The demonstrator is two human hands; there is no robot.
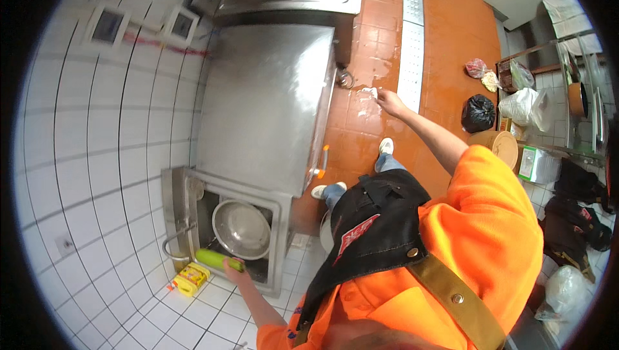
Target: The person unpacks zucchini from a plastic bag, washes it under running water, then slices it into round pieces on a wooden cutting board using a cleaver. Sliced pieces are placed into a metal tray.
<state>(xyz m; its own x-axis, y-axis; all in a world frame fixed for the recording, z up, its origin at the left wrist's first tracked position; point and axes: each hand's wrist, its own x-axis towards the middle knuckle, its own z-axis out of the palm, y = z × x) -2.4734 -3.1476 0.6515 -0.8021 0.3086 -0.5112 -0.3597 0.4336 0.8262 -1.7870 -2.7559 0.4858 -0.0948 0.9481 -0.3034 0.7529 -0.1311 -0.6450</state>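
My left hand [234, 271] grips one end of a long green gourd [213, 257] above the near edge of a stainless steel sink [279, 253]. Inside the sink rests a round metal bowl [242, 229], with the gourd just beside its rim. A curved metal faucet [169, 246] reaches over the sink's left side. Away to the upper right, my right hand [389, 103] is stretched over the wet floor, pinching a small white crumpled piece [371, 92] whose material I cannot make out.
A steel counter [261, 108] adjoins the sink, with an orange-handled valve [320, 173] at its side. A yellow jug [191, 279] stands beside the sink. A drain grate [411, 59] crosses the orange floor [454, 26]. A black bag [478, 113] lies near a shelf rack at right.
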